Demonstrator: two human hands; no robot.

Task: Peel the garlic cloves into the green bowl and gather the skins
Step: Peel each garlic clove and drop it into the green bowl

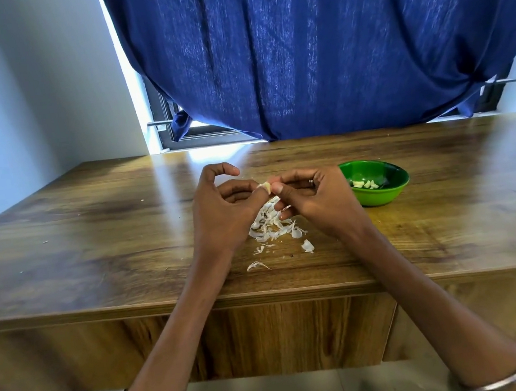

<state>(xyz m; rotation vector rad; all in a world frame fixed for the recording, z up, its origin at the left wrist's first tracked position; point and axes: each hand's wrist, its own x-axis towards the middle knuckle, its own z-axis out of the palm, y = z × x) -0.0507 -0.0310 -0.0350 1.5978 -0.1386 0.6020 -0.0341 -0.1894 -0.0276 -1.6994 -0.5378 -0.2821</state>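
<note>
- Blue curtain (312,42) hangs over a window behind a wooden worktop (93,241), with pale wall off beyond the left hand.
- Head view: the left hand (220,213) and right hand (312,201) meet above the worktop, both with fingers curled, pinching one garlic clove (266,187) between their thumbs and fingertips (a bit of papery skin seems to be on it yet, though it is too small to be sure).
- Directly below the two hands lies a loose pile of skins (273,226), with a few stray flakes nearer the worktop's front edge.
- Just beyond the right hand, on its outer side, sits the green bowl (393,193), holding several peeled cloves (366,184).
- Judging from this, peeling is under way and the gathering of skins is not yet done.
- Risks: the clove is small and probably slick, so a hard thumb push could shoot it onto the worktop or floor instead of the bowl; light skins could scatter from a sweeping wrist or cling to a clove and ride into the bowl.
</note>
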